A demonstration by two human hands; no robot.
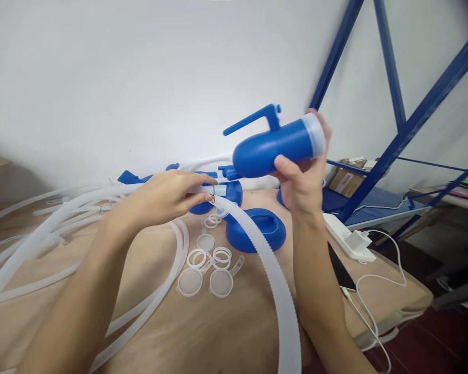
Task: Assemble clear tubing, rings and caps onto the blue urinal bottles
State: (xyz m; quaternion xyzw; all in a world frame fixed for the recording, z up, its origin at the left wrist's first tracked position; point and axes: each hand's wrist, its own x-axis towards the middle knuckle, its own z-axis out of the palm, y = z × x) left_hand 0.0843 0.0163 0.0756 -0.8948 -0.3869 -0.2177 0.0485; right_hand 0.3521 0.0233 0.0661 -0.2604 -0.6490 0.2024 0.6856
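My right hand [302, 179] grips a blue plastic bottle [265, 150] with a long side handle and a white collar at its wide end. The bottle is held tilted in the air, its narrow spout [229, 173] pointing down left. With thumb and fingers pinched, my left hand [167, 195] holds a translucent white hose [249, 226], near a thin wire clamp [213, 193]. The pinch is just below and left of the spout; whether hose and spout touch cannot be made out. Another blue bottle [234, 244] lies beneath on the table.
White rings [221, 254] and round lids [190, 282] lie on the table [187, 332]. More hoses [148, 306] curl at the left. A power strip [347, 241], a phone [340, 270] and cables are at the right, beside a blue metal rack [409, 127].
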